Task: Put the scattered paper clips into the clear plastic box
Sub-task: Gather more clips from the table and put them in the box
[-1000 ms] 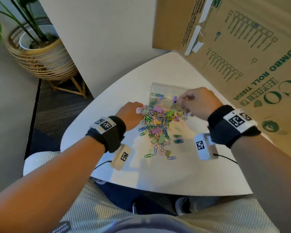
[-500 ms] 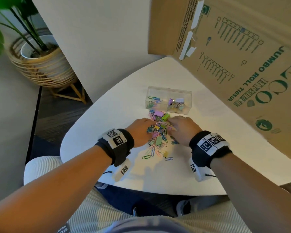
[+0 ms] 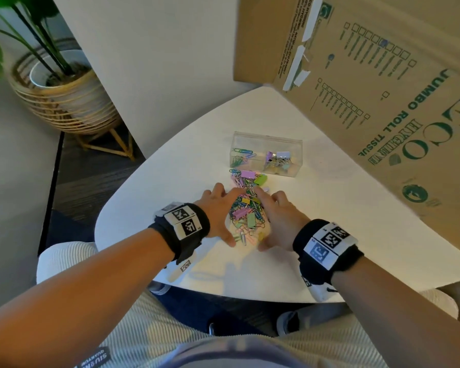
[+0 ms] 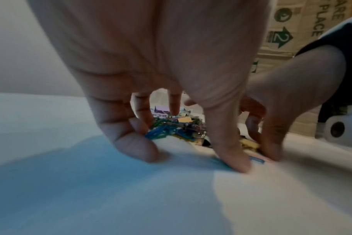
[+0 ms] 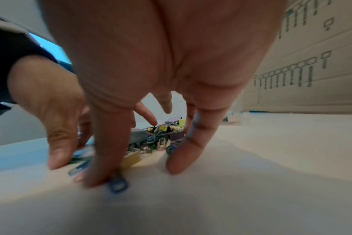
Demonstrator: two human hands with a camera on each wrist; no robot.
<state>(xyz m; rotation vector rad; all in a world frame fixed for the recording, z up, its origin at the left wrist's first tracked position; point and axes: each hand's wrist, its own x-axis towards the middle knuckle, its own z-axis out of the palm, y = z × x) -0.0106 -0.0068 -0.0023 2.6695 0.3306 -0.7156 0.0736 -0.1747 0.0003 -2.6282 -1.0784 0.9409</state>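
Both hands cup a heap of coloured paper clips (image 3: 246,211) on the white table (image 3: 329,208), just in front of the clear plastic box (image 3: 266,154). The left hand (image 3: 218,208) and right hand (image 3: 279,221) flank the heap, fingers spread wide, tips on the tabletop, gripping nothing. The box already holds some clips.

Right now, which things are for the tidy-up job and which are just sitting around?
For the job:
- pile of clips
- clear plastic box
- left hand, right hand, cupped around the pile

Just sitting around:
- cardboard box
- potted plant
- white table
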